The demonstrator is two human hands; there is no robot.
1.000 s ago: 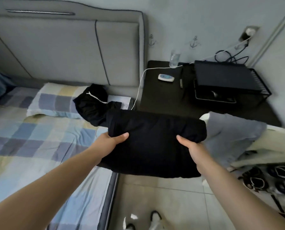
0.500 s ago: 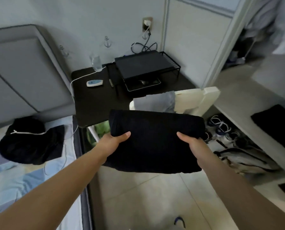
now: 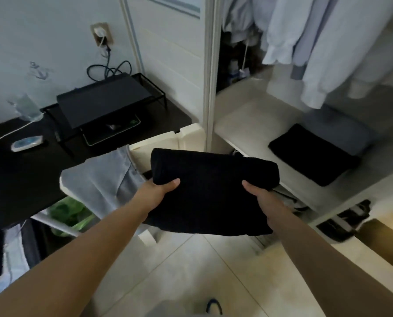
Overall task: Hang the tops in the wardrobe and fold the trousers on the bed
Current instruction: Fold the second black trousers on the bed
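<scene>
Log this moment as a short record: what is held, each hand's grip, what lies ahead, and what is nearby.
held item: folded black garment, off the floor, carried level
left hand: grips the garment's left edge, thumb on top
right hand: grips the right edge, thumb on top
ahead: open wardrobe, pale tops hanging inside
wardrobe shelf: another folded black item lies on it
nearby: grey cloth draped on a white chair, dark side table at left

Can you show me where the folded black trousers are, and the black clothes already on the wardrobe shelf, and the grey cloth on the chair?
folded black trousers [image 3: 213,188], head view, middle of the top face.
black clothes on the shelf [image 3: 309,154], head view, centre of the folded pile.
grey cloth [image 3: 99,179], head view, middle of the draped part.
</scene>
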